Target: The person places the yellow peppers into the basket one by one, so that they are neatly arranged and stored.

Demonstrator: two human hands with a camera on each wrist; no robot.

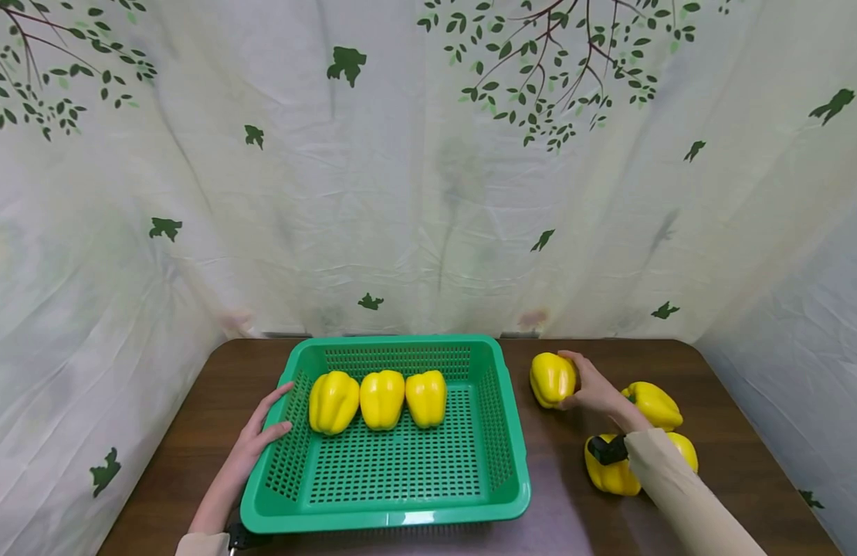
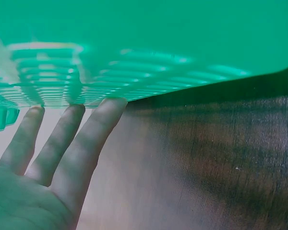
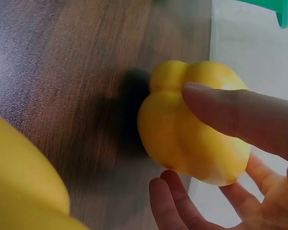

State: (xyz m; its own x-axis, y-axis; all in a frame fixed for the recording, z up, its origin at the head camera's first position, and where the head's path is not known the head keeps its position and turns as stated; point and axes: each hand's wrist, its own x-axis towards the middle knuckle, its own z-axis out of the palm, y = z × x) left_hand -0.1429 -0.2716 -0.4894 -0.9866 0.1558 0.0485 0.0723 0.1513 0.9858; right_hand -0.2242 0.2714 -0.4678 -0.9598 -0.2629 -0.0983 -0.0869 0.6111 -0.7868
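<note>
My right hand (image 1: 598,392) grips a yellow bell pepper (image 1: 552,380) to the right of the green basket (image 1: 508,432). In the right wrist view the thumb lies across this pepper (image 3: 197,129), with fingers around its other side; a dark shadow falls on the table beside it. My left hand (image 1: 251,436) rests at the basket's left rim. In the left wrist view its straight fingers (image 2: 86,143) touch the slotted outer wall. Three yellow bell peppers (image 1: 382,400) sit in a row inside the basket, toward the back.
More yellow bell peppers lie on the right of the brown table (image 1: 734,463): one behind the right wrist (image 1: 652,405), others partly hidden by the sleeve (image 1: 679,486). A leaf-patterned white curtain (image 1: 401,193) hangs behind the table and along both sides.
</note>
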